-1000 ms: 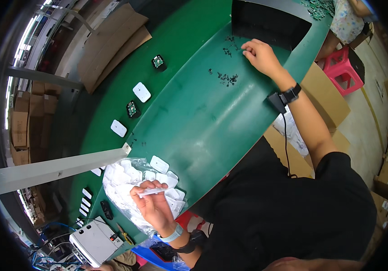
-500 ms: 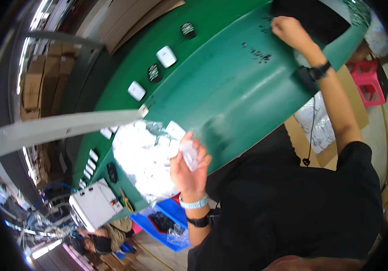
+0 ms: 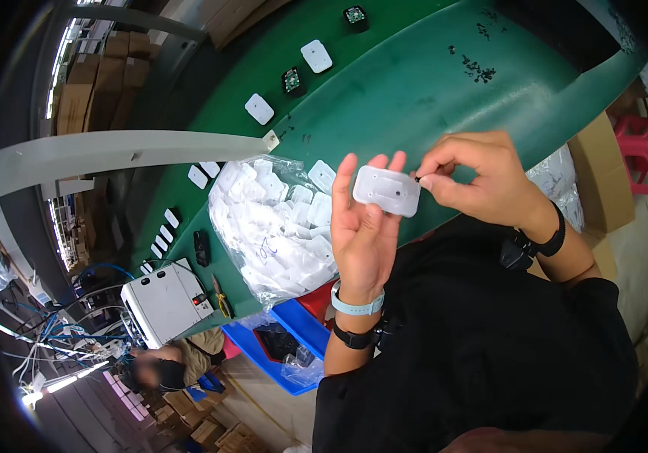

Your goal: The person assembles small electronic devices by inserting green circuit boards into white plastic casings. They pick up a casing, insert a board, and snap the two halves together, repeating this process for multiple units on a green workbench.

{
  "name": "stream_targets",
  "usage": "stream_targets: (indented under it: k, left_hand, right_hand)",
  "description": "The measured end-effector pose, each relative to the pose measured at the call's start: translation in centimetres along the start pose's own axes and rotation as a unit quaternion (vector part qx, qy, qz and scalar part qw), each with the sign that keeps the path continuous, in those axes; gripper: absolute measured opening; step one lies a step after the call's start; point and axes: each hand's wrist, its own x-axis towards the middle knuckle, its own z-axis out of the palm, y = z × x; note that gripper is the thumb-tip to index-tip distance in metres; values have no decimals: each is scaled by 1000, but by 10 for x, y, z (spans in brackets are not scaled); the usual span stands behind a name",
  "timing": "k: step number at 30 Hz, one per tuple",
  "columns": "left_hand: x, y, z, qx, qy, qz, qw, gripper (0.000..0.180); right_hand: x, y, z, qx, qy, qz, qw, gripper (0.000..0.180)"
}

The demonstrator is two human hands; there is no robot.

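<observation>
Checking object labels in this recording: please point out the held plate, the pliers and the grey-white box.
Held plate (image 3: 386, 192): head view, middle of its flat face.
Pliers (image 3: 223, 301): head view, on the handles.
Grey-white box (image 3: 164, 303): head view, middle of its broad face.

White plate (image 3: 386, 190) against a green tabletop (image 3: 384, 113).
Scattered parts (image 3: 478, 72) and shirt (image 3: 475, 325) black, wristband (image 3: 358, 309) pale blue, tray (image 3: 299, 325) bright blue, stool (image 3: 634, 134) pink.

The bare left hand (image 3: 367, 240) is raised palm up, thumb (image 3: 370, 220) folded over, fingers (image 3: 344, 180) pointing away from the body. The bare right hand (image 3: 484, 175), just beside it, is curled, thumb and index fingertip (image 3: 423, 171) pinched close.
</observation>
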Motion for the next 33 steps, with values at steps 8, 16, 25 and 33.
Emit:
stream_targets:
  k: [8, 16, 25, 33]
  left_hand:
    - [-23, 5, -11, 221, 24, 149, 963, 67]
    - [-34, 2, -15, 293, 7, 223, 930, 64]
    - [-34, -6, -16, 276, -3, 274, 921, 42]
    - [-34, -6, -18, 281, 3, 223, 933, 50]
  right_hand:
    - [-5, -16, 29, -93, 6, -107, 990, 11]
    - [-5, -25, 48, -144, 44, -113, 982, 13]
    - [-11, -34, 54, -158, 48, -70, 984, 11]
    - [-3, -20, 47, -41, 21, 48, 998, 16]
